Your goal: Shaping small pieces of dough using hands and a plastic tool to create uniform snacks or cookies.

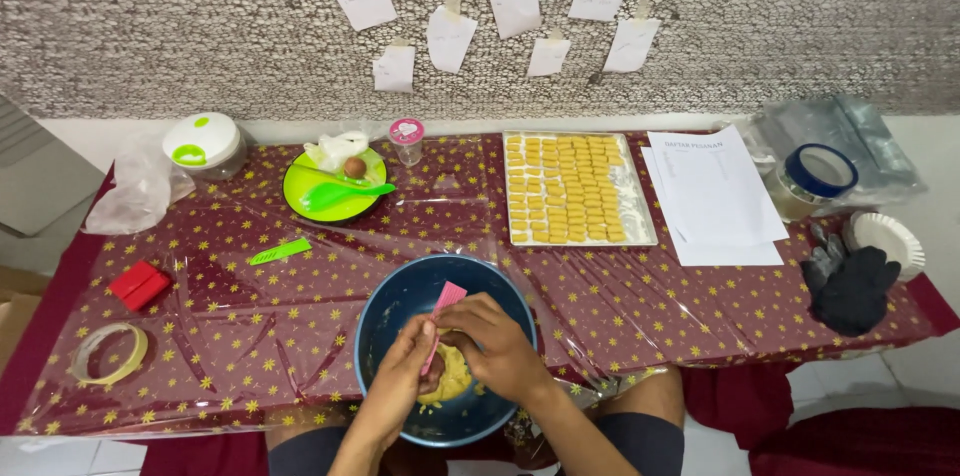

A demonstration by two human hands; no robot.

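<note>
both hands work inside a dark blue bowl point(380, 321) at the near table edge. the left hand point(402, 376) and right hand point(497, 344) are pressed close together, pinching a pink scraper point(440, 321) between them, with a lump of yellow dough point(452, 376) directly beneath their fingers; whether the right hand also grips dough, i cannot tell. beyond the hands, slightly to the right, a tray point(645, 226) already carries many rows of small yellow dough pieces point(565, 186), filling most of it, so shaping looks well advanced, judged against the modest amount of dough left in the bowl. further left of the hands sit a green plate point(300, 201), a red box point(140, 284) and a tape roll point(108, 353); far right lie black gloves point(852, 286).
</note>
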